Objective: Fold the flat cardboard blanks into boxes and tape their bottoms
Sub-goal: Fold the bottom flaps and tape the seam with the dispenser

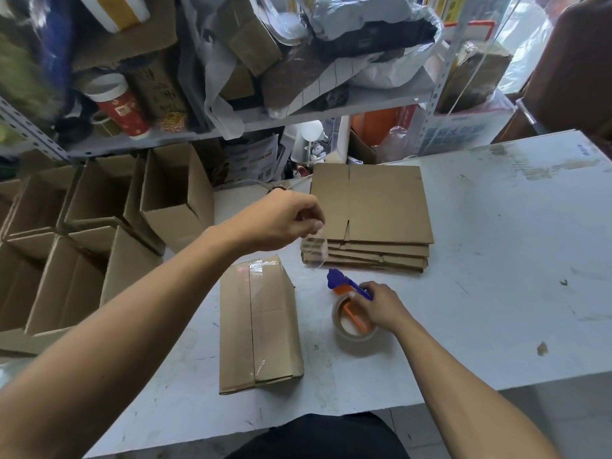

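Note:
A folded cardboard box [261, 326] lies on the white table [496, 293] in front of me, its flap seam facing up with clear tape at the far end. My left hand [281, 220] hovers above its far end and pinches a hanging strip of clear tape [316, 251]. My right hand [381, 303] grips a tape dispenser [351, 313] with a blue and orange handle, resting on the table right of the box. A stack of flat cardboard blanks [371, 213] lies behind the dispenser.
Several assembled open boxes [99, 226] stand packed together to the left of the table. A cluttered metal shelf [231, 120] with bags, cardboard and a red cup runs along the back. The table's right half holds only stains and scraps.

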